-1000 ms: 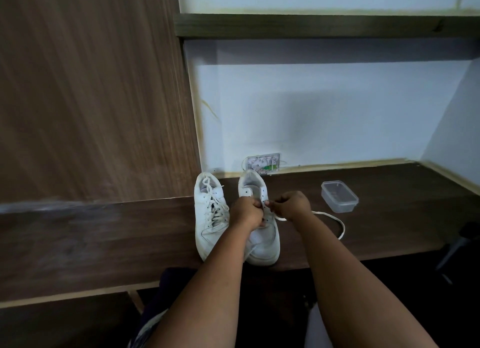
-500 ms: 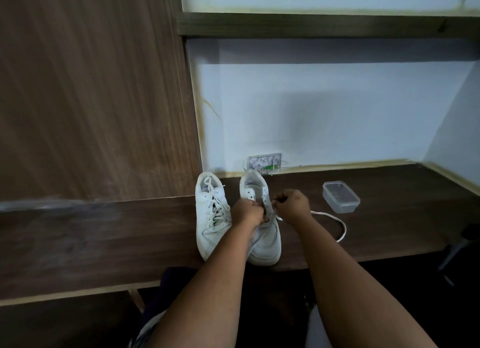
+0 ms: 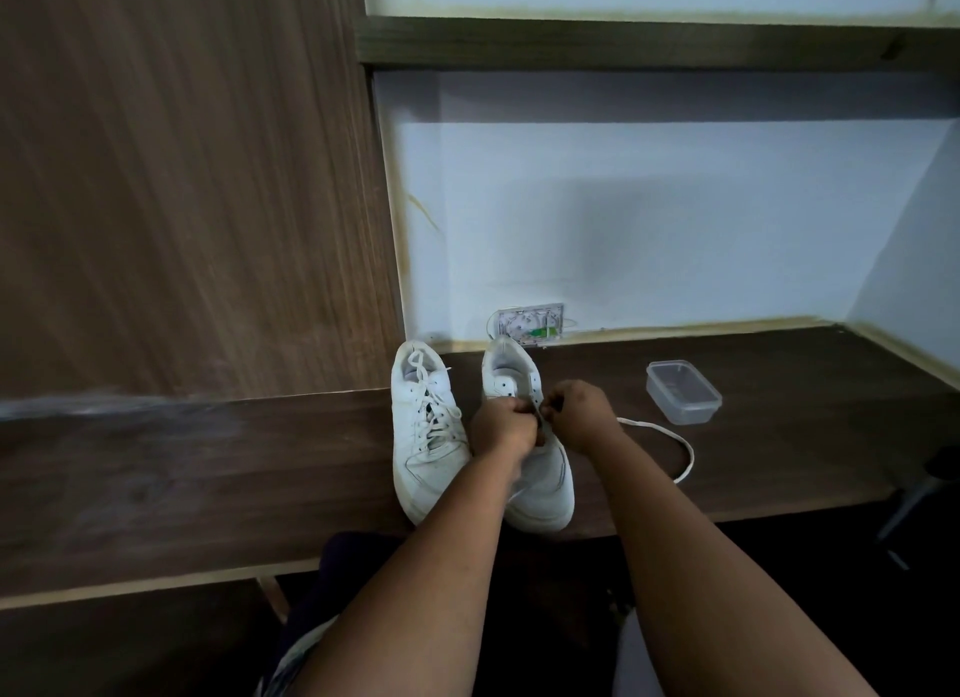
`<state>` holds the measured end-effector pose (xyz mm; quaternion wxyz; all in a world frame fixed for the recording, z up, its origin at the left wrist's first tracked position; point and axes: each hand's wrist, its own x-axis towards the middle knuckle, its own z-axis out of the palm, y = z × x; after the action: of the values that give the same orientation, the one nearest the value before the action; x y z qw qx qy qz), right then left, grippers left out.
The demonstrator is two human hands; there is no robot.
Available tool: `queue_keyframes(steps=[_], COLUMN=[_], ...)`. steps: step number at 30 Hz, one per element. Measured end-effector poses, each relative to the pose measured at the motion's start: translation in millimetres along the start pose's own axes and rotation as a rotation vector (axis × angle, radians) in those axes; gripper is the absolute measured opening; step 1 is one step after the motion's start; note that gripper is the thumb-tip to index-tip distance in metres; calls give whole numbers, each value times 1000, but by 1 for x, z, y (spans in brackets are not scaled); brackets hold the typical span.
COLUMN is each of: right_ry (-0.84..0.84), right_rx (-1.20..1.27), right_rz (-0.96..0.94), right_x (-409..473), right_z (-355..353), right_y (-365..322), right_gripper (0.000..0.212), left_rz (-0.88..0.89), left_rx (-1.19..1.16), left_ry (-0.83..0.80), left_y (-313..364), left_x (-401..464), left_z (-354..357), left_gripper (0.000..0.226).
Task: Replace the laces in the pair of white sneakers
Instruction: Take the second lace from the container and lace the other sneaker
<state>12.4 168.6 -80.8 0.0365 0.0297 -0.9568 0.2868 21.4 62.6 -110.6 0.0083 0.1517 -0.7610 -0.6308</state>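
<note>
Two white sneakers stand side by side on the dark wooden desk [image 3: 779, 436], toes toward me. The left sneaker [image 3: 426, 436] is laced with a white lace. Over the eyelets of the right sneaker [image 3: 540, 483] both my hands meet. My left hand [image 3: 503, 428] has its fingers curled at the shoe's eyelet row, and my right hand [image 3: 581, 415] pinches the white lace [image 3: 675, 441] there. The lace's loose part trails right across the desk in a loop. The fingertips and the eyelets under them are hidden.
A clear plastic container [image 3: 683, 392] sits on the desk to the right of the shoes. A small wall plate [image 3: 530, 324] with wires is behind the right sneaker. A wooden panel [image 3: 182, 176] rises at left, a shelf [image 3: 649, 46] above.
My right hand has moved slightly left, closer to my left hand at the eyelets. The shoes and the container have stayed in place.
</note>
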Motion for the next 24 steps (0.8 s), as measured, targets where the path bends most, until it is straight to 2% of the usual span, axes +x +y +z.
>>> queue_keyframes(steps=[2, 5, 8, 11, 14, 16, 18, 20, 21, 24], right_ry=[16, -62, -154, -251, -350, -419, -514, -537, -511, -411], right_rx=[22, 84, 123, 142, -3, -96, -53, -45, -79, -178], right_rz=[0, 18, 31, 21, 35, 126, 245, 331, 354, 295], right_x=[1, 3, 6, -1, -10, -14, -18, -20, -21, -21], right_z=[2, -1, -5, -10, -15, -14, -8, 1, 6, 16], right_y=[1, 7, 12, 11, 9, 7, 3, -2, -4, -12], right_gripper=[12, 10, 19, 37, 72, 105, 142, 165, 167, 148], left_rz=[45, 206, 333, 370, 368, 393, 421, 452, 457, 471], left_rx=[87, 406, 638, 831, 852, 830, 816, 805, 801, 781], left_ry=[7, 27, 42, 31, -5, 0, -11, -17, -19, -32], left_y=[2, 7, 8, 12, 16, 14, 14, 13, 13, 13], left_x=[-4, -14, -13, -5, -5, -8, -12, -10, -8, -3], left_z=[0, -1, -2, -7, -12, -14, -16, -20, -22, -23], left_gripper=[17, 24, 35, 28, 23, 18, 18, 17, 17, 18])
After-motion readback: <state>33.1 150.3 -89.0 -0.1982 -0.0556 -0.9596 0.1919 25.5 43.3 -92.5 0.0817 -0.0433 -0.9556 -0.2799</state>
